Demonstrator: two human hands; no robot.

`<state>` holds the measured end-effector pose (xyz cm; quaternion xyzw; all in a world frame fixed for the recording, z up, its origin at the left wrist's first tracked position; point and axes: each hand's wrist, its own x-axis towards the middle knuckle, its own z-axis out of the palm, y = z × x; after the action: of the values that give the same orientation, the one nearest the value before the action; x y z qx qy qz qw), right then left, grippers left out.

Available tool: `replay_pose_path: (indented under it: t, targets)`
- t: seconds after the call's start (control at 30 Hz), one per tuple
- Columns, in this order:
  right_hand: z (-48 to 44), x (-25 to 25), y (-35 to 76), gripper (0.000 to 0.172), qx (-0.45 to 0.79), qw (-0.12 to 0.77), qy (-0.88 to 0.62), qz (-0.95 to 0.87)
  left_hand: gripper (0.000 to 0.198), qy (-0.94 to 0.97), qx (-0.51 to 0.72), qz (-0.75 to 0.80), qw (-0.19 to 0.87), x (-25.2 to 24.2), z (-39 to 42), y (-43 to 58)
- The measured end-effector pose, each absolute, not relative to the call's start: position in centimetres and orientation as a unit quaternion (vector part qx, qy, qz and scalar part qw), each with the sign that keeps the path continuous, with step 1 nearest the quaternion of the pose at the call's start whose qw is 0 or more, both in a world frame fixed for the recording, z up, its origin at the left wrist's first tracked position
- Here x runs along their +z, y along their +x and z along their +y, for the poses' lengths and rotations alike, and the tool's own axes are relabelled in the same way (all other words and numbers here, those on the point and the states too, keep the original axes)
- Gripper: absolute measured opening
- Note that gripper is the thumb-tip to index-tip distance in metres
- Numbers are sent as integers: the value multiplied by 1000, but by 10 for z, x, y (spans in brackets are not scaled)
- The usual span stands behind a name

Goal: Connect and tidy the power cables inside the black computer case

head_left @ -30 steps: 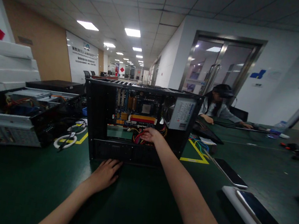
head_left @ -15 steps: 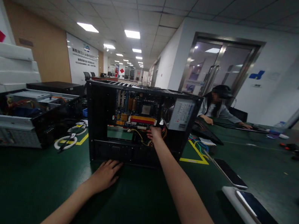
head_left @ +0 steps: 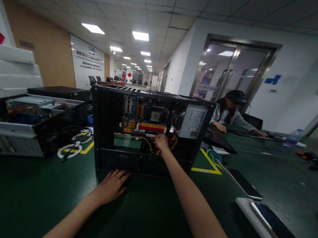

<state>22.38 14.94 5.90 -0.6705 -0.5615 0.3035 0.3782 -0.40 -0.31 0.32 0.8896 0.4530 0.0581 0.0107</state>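
Black case (head_left: 105, 126) | right hand (head_left: 161, 141) inside, maybe on cables (head_left: 146, 141), fingers unclear | left hand (head_left: 111, 186) flat, open

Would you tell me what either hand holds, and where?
Left hand holds nothing, flat beside the case. Right hand is among the cables; grip cannot be told.

Computer case (head_left: 105, 126): a big black metal box. It stands upright on the green worktop (head_left: 144, 222). Its side cover is off, and the open side faces the camera.
Board (head_left: 147, 115): blue, flat against the back wall inside the case, with red and yellow strips low down.
Wires (head_left: 147, 143): yellow, red and black, bunched just under the board.
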Motion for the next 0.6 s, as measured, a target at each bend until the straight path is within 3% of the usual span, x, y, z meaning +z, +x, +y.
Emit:
replay_pose_path:
  t: [0.27,0.6]
  targets:
    - [139,58,207,13,306,152,-627,-700,51,890,63,451,11,1,-2,-5]
    - [139,61,206,16,320,8,-542,-777,50,889,59,454,10,3,-3,-3]
